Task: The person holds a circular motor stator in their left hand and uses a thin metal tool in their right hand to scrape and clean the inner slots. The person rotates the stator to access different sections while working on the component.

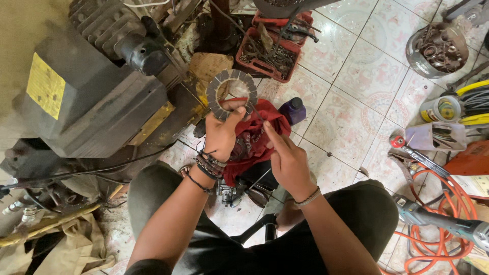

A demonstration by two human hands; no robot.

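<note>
The left hand (220,133) pinches a grey ring disc (232,94) upright above a red rag (253,133), over the floor between the knees. The right hand (286,158) grips the rag's edge. Wiping looks barely begun; the disc is mostly uncovered.

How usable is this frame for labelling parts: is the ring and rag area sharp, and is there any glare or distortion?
Head view: the ring-shaped disc in the left hand is sharp; the red rag under the right hand is too. Tiles show soft sheen, no harsh glare. The edges bow slightly.
</note>
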